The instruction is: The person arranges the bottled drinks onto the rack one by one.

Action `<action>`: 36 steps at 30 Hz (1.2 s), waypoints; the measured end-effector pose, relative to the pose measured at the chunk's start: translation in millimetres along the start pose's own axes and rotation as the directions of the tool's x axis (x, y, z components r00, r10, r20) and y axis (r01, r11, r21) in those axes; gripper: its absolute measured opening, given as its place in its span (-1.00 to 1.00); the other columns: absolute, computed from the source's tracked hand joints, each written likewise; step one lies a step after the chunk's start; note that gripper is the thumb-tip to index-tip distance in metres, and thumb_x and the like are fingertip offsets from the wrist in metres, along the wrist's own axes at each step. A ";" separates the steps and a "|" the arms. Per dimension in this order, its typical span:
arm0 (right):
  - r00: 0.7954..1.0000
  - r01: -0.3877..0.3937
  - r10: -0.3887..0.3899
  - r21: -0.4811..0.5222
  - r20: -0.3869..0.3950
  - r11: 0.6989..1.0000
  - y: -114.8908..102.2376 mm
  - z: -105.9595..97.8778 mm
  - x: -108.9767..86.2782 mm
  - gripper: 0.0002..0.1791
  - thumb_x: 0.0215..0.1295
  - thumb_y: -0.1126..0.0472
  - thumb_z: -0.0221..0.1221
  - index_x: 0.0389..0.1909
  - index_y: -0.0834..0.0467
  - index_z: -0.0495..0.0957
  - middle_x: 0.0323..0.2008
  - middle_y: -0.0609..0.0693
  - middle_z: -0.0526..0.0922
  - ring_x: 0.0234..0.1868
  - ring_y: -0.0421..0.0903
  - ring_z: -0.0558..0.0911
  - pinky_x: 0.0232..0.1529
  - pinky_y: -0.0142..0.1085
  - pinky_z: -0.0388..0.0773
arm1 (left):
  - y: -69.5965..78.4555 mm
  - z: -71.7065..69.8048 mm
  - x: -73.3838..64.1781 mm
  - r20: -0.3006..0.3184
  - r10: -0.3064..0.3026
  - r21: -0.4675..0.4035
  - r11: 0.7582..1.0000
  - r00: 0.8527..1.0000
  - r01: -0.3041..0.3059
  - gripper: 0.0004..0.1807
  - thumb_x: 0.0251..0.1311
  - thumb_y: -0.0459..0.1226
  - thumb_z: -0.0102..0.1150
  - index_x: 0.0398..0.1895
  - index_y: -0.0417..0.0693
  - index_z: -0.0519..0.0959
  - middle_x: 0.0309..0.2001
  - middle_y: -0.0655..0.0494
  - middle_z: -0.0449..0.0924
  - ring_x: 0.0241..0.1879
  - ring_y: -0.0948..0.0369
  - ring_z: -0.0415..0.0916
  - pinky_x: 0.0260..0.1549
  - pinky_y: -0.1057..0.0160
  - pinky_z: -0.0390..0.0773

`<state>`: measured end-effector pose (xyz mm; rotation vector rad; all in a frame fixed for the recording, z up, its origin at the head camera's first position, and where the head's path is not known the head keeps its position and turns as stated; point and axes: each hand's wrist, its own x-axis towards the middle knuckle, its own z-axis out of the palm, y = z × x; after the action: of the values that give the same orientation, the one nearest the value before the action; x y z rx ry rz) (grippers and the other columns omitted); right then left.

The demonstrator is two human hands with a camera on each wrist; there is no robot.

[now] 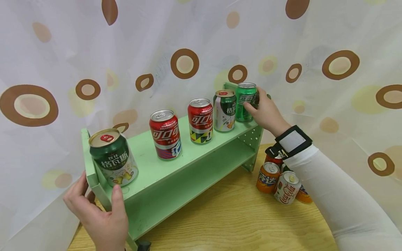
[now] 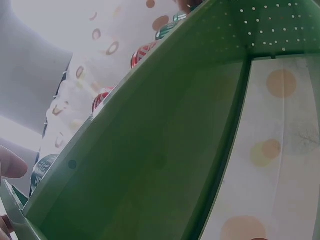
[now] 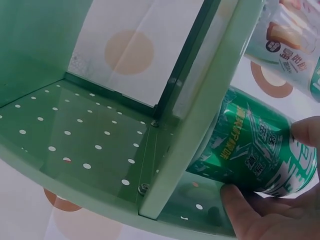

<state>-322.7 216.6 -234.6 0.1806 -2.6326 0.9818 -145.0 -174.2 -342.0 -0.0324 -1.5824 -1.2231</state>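
My right hand (image 1: 267, 109) grips a green soda can (image 1: 243, 113) at the right end of the light green shelf's (image 1: 142, 143) upper board. In the right wrist view, the thumb and a finger (image 3: 240, 207) lie on opposite sides of this can, its base at the board. My left hand (image 1: 103, 212) is at the shelf's left end panel, fingers outside it and a straight thumb in front. Close to that thumb (image 2: 12, 165) stands a dark green and white can (image 1: 114, 158). Two red cola cans (image 1: 164, 136) and another green and white can (image 1: 224, 111) stand between.
Several cans, including an orange can (image 1: 267, 177) and a white Coca-Cola can (image 1: 287, 188), are grouped on the wooden table (image 1: 216, 216) right of the shelf. A patterned curtain (image 1: 201, 31) hangs behind. The shelf has a lower board (image 1: 188, 188) and perforated side panels.
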 end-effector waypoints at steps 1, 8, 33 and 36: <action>1.000 0.004 -0.004 0.010 -0.001 1.000 0.8 0.3 -1.5 -0.09 0.58 0.01 0.02 0.65 0.28 -0.28 0.43 0.45 0.28 0.44 0.36 0.36 0.42 0.22 0.35 | 0.1 -0.2 -0.1 0.001 -0.003 0.001 1.000 1.000 0.003 -0.27 0.11 -0.48 0.18 0.43 -0.18 0.28 0.26 0.32 0.19 0.29 0.21 0.26 0.11 0.39 0.39; 0.999 0.024 -0.022 0.055 -0.045 0.998 10.4 3.0 -26.9 -0.01 0.55 -0.04 0.07 0.65 0.25 -0.35 0.51 0.41 0.16 0.48 0.38 0.28 0.45 0.23 0.30 | 0.1 0.3 0.1 0.000 0.005 -0.006 1.000 1.000 -0.005 -0.27 0.11 -0.47 0.18 0.43 -0.20 0.28 0.25 0.31 0.19 0.29 0.20 0.26 0.11 0.38 0.39; 0.963 -0.076 0.075 0.006 -0.257 0.997 112.9 -1.7 -164.3 -0.36 0.55 0.13 0.07 0.43 0.50 0.22 0.28 0.52 0.34 0.21 0.49 0.38 0.10 0.36 0.37 | 1.4 1.4 0.2 -0.024 -0.050 -0.031 0.998 0.998 0.050 -0.26 0.08 -0.51 0.17 0.42 -0.23 0.29 0.28 0.24 0.22 0.26 0.23 0.33 0.05 0.36 0.37; 0.965 -0.078 0.070 -0.022 -0.255 0.997 122.6 3.1 -174.0 -0.37 0.53 0.15 0.11 0.40 0.51 0.26 0.24 0.53 0.36 0.14 0.48 0.43 0.01 0.32 0.43 | 1.6 1.6 -0.4 -0.025 -0.052 -0.025 0.998 0.998 0.051 -0.26 0.08 -0.50 0.18 0.42 -0.22 0.29 0.28 0.25 0.22 0.27 0.24 0.33 0.05 0.36 0.36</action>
<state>-188.1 308.0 -371.9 -0.0495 -2.4329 0.9192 -145.1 -172.2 -341.1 0.0083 -1.5541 -1.2782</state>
